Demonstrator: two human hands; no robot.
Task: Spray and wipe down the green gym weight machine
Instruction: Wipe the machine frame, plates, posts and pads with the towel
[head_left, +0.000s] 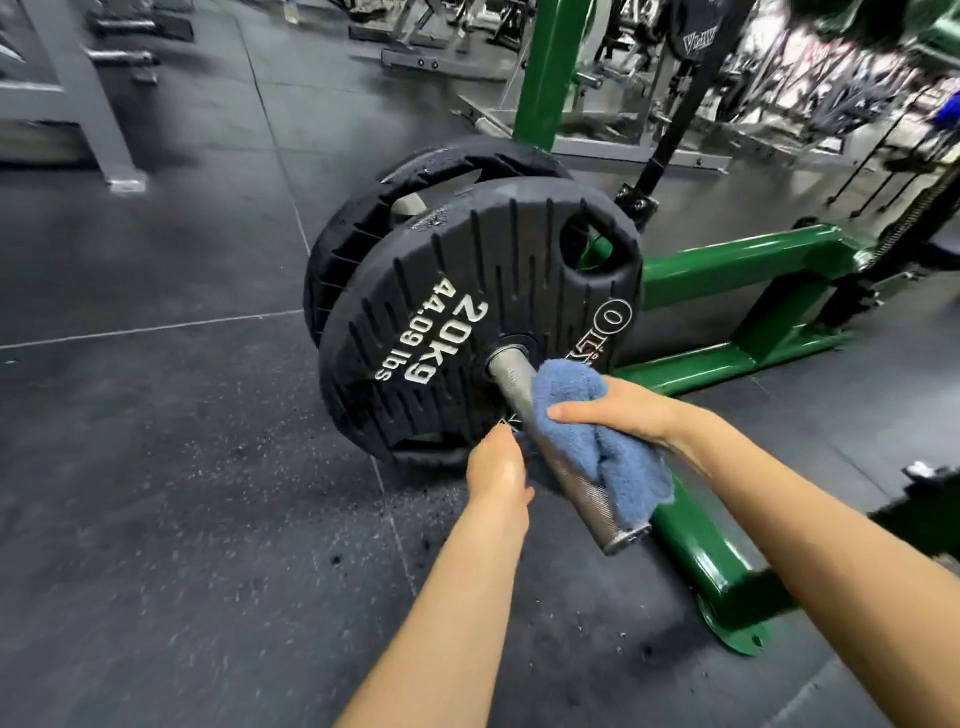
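Now right hand (618, 410) fingers clutch blue cloth (597, 447) around steel sleeve (519, 384); left hand (496, 467) fingers hidden.

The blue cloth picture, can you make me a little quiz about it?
1. True or false: the right hand holds the blue cloth on the metal bar.
2. What number stands before "KG" on the front weight plate?
3. What colour is the machine frame? A red, B green, C yellow.

Key: 1 true; 2 twenty; 3 B.
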